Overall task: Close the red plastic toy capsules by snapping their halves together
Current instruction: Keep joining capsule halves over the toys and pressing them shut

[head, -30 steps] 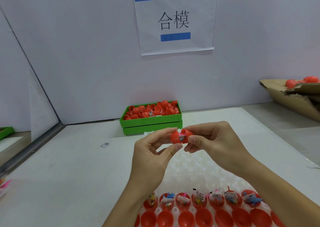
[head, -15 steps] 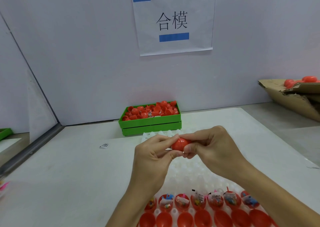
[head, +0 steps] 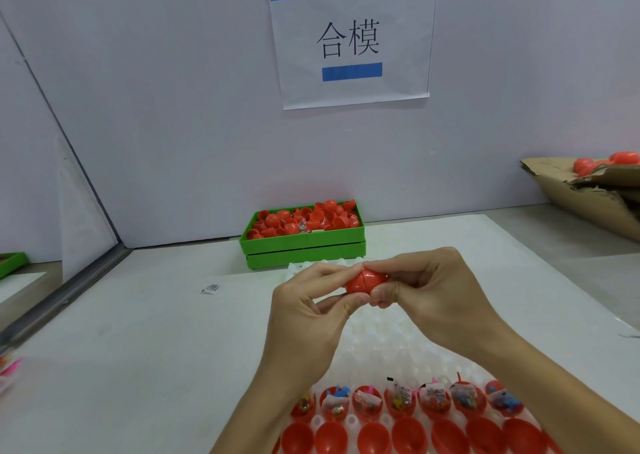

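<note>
Plenty of bare white tabletop (head: 138, 349) on my left to move through. Straight ahead the green plastic bin of red capsule halves (head: 304, 245) blocks the back wall, the torn brown cardboard box (head: 588, 193) crowds the far right, and the white dimpled tray (head: 381, 342) fills the space under me.

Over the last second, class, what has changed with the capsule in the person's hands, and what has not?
The red capsule went from gaping, with the toy showing between its halves, to pressed together with only a seam line visible. The left hand and right hand pushed toward each other and sank slightly, both pinching it throughout. The green tray of halves and the filled halves in the white tray stayed put.
</note>
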`<act>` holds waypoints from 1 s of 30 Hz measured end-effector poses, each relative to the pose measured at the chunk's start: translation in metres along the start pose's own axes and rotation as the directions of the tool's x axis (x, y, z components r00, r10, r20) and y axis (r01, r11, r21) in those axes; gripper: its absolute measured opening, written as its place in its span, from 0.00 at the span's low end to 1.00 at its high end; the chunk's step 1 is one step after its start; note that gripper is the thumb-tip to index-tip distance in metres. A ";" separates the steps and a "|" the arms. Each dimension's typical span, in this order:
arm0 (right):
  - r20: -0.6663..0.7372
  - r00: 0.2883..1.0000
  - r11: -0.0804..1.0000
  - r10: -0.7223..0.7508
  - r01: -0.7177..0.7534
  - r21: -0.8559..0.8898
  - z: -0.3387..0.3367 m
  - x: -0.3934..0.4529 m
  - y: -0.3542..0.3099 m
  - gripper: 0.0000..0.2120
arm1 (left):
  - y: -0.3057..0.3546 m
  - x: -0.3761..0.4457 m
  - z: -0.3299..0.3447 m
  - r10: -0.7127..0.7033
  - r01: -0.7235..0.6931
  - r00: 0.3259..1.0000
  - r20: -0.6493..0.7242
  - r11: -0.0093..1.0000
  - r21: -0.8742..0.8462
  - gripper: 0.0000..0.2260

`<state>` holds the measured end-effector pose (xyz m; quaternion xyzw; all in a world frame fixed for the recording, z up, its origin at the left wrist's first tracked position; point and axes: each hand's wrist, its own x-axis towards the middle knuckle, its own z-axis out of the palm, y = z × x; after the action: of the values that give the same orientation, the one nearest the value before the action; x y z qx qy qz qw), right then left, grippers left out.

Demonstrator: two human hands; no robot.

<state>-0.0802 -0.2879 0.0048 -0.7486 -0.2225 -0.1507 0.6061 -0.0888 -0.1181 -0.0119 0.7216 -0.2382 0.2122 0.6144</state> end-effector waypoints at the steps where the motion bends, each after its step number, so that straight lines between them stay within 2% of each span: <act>1: 0.002 1.000 1.000 -0.001 0.001 0.001 0.000 0.000 0.000 0.20 | 0.000 0.000 0.001 -0.003 0.003 1.000 -0.010 1.000 0.000 0.15; 6: 0.022 1.000 1.000 0.002 -0.001 -0.026 0.002 -0.001 0.000 0.18 | -0.004 0.001 0.000 -0.014 0.017 0.998 -0.056 0.999 0.049 0.15; 9: 0.015 1.000 0.999 -0.009 0.009 -0.048 0.003 -0.002 -0.001 0.21 | -0.003 0.001 0.000 -0.004 0.008 0.996 -0.087 0.999 0.050 0.17; 11: 0.007 1.000 0.998 -0.009 0.009 -0.055 0.003 -0.002 -0.001 0.22 | -0.002 0.000 0.002 -0.001 0.004 0.996 -0.092 0.999 0.036 0.13; 20: 0.010 0.999 0.995 0.035 -0.034 -0.090 0.006 -0.002 0.006 0.25 | -0.011 -0.002 0.003 0.045 -0.031 0.996 -0.074 0.982 0.185 0.18; 25: 0.069 0.997 1.000 0.022 -0.021 -0.010 0.011 -0.003 0.001 0.24 | -0.003 0.000 -0.001 0.102 -0.088 0.994 -0.043 0.966 0.244 0.19; 28: 0.113 0.993 0.999 0.030 -0.031 0.007 0.013 -0.005 -0.004 0.15 | 0.000 0.001 -0.003 0.159 -0.143 0.987 -0.032 0.944 0.299 0.16; 30: 0.091 0.994 0.998 0.061 -0.059 -0.030 0.017 -0.007 -0.003 0.11 | 0.000 0.000 -0.003 0.231 -0.203 0.973 -0.022 0.892 0.405 0.19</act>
<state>-0.0881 -0.2714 0.0004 -0.7693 -0.2253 -0.1010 0.5892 -0.0884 -0.1149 -0.0116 0.7929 -0.2475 0.3484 0.4344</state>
